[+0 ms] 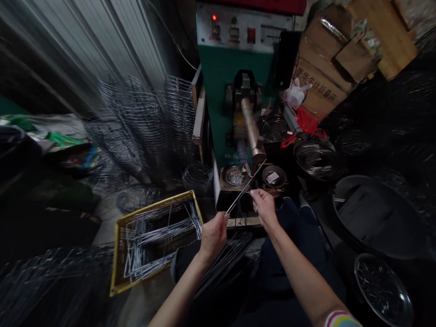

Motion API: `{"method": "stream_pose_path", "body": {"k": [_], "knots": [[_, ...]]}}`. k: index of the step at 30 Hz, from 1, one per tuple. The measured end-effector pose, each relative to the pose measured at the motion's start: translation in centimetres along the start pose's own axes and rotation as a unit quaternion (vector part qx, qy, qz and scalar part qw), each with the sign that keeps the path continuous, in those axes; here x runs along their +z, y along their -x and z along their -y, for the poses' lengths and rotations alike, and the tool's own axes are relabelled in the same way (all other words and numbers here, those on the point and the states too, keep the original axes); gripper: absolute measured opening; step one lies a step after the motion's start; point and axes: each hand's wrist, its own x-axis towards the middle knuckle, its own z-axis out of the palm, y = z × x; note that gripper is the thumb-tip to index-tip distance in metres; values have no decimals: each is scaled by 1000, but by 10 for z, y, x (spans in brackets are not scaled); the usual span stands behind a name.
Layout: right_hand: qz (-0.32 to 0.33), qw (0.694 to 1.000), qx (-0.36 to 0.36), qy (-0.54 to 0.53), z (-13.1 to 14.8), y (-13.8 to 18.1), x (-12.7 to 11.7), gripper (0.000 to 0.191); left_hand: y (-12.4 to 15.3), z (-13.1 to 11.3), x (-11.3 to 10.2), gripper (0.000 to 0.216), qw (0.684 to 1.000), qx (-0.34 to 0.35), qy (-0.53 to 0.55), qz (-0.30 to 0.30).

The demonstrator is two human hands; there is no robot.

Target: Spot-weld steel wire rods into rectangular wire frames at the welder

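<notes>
My left hand (214,235) is closed on the lower end of a thin metal rod (240,195). The rod slants up and right to just under the thick metal arm (251,129) of a green machine (215,73). My right hand (264,205) is pinched beside the rod's middle, at what looks like a short thin wire; its fingers hide most of that piece. Just beyond my hands, a small bowl (226,181) holds many tiny metal pieces. To its right stands a dark round dish (282,179) with a pale scrap in it.
A yellow crate (117,253) of bent wire frames stands on the left. Behind it rise stacks of round wire racks (141,118). Cardboard boxes (317,91) lean at back right. A large dark basin (342,188) and a round tray (361,277) sit on the right.
</notes>
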Motion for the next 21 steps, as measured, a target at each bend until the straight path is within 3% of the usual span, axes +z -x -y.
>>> {"method": "stream_pose_path", "body": {"k": [14,21], "knots": [[-6,1000,12,-10,3,2,-9,33,5,-11,6,21,1000,24,1,-21],[-11,1000,-17,-1,1,-1,-9,32,2,-13,10,23,1000,9,4,-9]]}}
